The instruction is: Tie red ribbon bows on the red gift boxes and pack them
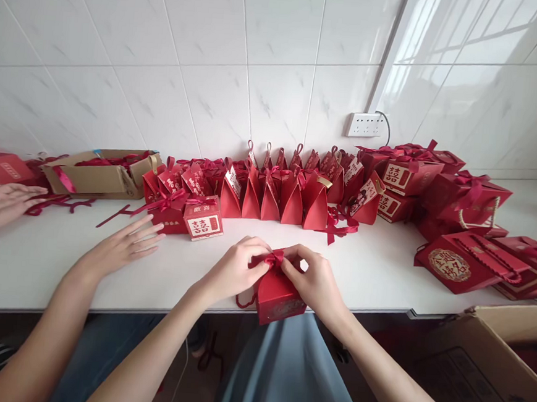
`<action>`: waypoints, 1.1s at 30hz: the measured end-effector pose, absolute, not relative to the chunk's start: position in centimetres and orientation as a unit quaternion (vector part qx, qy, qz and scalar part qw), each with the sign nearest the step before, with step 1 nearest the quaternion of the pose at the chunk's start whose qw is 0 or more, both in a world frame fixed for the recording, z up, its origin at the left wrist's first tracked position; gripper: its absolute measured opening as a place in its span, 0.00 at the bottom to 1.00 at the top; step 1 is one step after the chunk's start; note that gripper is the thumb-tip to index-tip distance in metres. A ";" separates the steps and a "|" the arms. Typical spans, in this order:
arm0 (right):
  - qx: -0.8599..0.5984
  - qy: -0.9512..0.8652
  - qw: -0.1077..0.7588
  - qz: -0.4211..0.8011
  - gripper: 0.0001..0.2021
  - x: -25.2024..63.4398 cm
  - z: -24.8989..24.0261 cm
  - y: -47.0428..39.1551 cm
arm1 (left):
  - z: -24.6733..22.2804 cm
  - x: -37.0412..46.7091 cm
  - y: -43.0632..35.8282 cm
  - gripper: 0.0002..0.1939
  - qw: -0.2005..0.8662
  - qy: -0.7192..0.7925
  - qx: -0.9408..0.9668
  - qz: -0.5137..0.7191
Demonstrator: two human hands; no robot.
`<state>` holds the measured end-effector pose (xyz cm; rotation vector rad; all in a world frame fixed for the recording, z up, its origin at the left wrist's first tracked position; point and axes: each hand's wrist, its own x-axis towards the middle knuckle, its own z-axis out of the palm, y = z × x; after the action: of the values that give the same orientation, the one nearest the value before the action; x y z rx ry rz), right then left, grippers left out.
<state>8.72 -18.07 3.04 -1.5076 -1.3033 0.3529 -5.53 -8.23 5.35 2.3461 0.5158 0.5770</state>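
Looks like the person's shaping the bow right now, left hand [241,266] and right hand [315,274] both pinching the red ribbon [274,260] in a nearly closed grip atop the red box [280,296] that's sitting at the counter's [384,266] near edge, so next is probably calling for an even, gentle tug.

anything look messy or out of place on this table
Ribbon strands straggle across the white table in front of the cardboard box, untidy against the lined-up red boxes. I see no obvious damage.
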 end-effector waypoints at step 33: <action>-0.664 -0.485 0.545 0.164 0.06 8.3 2.7 -18.4 | 3.8 -4.3 -11.3 0.03 0.226 0.346 0.864 0.288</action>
<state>8.30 -18.44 2.70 -1.5737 -1.1506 0.3884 -4.33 -11.26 3.77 2.3802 0.9550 0.7941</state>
